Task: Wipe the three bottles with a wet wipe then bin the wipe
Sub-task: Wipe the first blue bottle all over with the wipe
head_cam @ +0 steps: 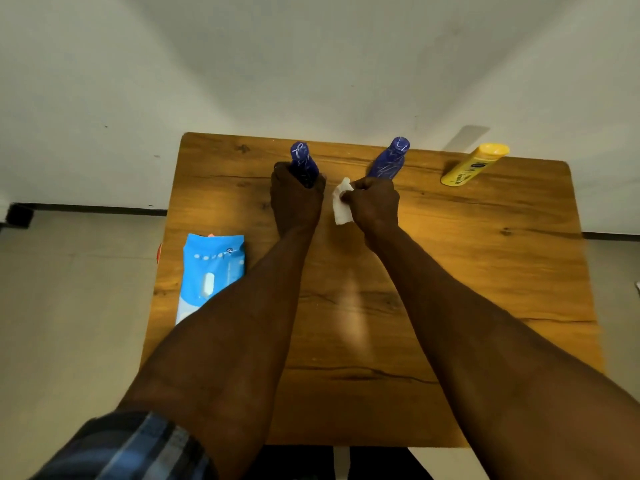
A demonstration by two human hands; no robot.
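Left hand (297,199) wraps the lower body of the left blue bottle (303,161), standing at the far side of the wooden table (485,271). Right hand (375,202) pinches a white wet wipe (341,202) (crumpled, hanging between the hands), just in front of the middle blue bottle (389,161). Yellow bottle (474,164) stands apart, far right. Blue wipes pack (207,271) lies near the left edge.

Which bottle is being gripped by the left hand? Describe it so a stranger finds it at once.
Start at the wooden table and look along its far edge, where three bottles stand in a row. Take the leftmost, a dark blue bottle with the left hand wrapped round its base. Its blue twin stands free beside the white wipe; the third bottle is yellow.
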